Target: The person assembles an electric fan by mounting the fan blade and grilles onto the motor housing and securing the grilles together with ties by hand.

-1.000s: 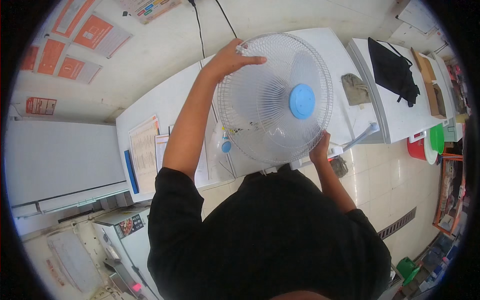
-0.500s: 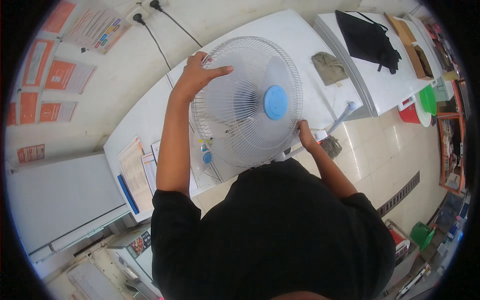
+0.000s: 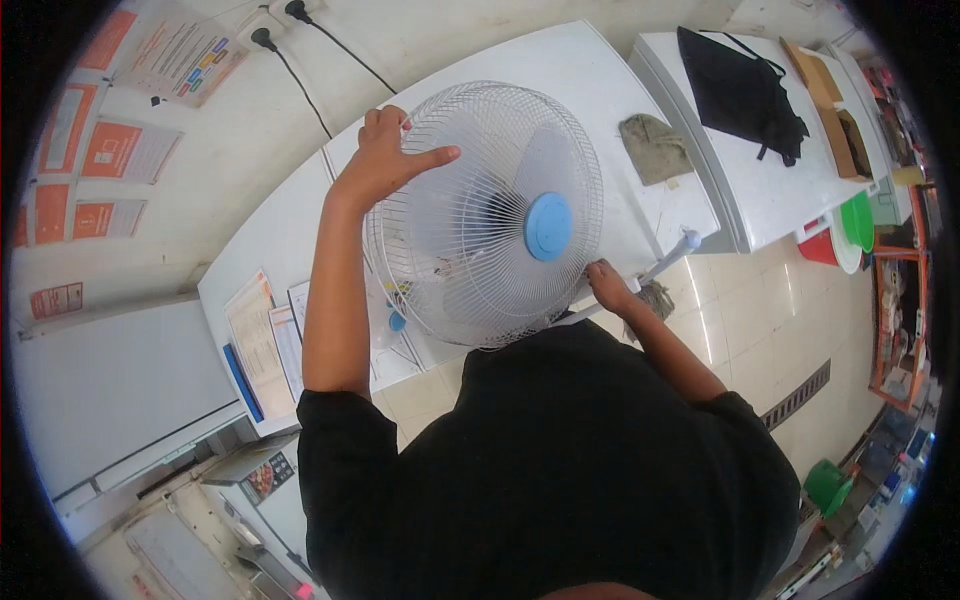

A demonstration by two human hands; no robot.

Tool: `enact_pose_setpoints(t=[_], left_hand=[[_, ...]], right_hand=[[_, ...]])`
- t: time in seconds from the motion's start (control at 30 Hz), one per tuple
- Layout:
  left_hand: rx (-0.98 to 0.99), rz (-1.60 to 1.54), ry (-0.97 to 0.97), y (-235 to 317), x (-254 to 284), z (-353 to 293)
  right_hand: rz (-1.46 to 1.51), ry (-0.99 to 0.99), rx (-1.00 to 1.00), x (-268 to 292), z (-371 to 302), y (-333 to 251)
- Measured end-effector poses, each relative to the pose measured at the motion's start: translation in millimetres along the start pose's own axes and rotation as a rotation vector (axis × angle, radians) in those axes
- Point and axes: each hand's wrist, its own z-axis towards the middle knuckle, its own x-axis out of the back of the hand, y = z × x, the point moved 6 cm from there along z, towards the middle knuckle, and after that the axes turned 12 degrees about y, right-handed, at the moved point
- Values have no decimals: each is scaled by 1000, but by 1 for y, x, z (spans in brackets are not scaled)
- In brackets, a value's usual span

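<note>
A fan with a white wire cage, pale blades and a light blue round centre is in front of my chest, over the white table. My left hand grips the cage at its upper left rim. Its thumb stretches across the front wires, and the other fingers curl round the edge. At the lower right rim my right hand is closed on the cage's edge, with its fingertips partly hidden. A white pole with a pale blue end slants past my right hand.
Papers and a small blue round part lie on the white table. A grey-green cloth is to the right. Beyond stands a white freezer with a black bag. Two plugs hang at the wall.
The fan has shifted slightly left and down in view, with both hands still at its rim. My right hand sits a little lower. The surroundings have shifted slightly too.
</note>
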Motion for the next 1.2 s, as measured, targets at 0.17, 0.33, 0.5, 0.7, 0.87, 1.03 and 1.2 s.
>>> enact_pose_setpoints(t=[0.17,0.33,0.5,0.7,0.87,1.03,1.2], left_hand=[[-121,-35,82,12,-2,-7],[-94,-259,80,3,6,-17],[-89,-345,138,-4,8,-19],[37,-593,119,-11,10,-20],[-63,-496,319,-16,11,-23],[-444,-276,608,60,35,-80],[-640,-364,254,142,-3,-122]], right_hand=[[-76,-120,76,11,10,8],[-168,-289,-15,40,10,9],[-180,-190,119,64,6,-10],[-455,-206,258,93,-7,-57],[-391,-93,330,126,-11,-109],[53,-88,389,184,-40,-245],[207,-77,620,193,-44,-299]])
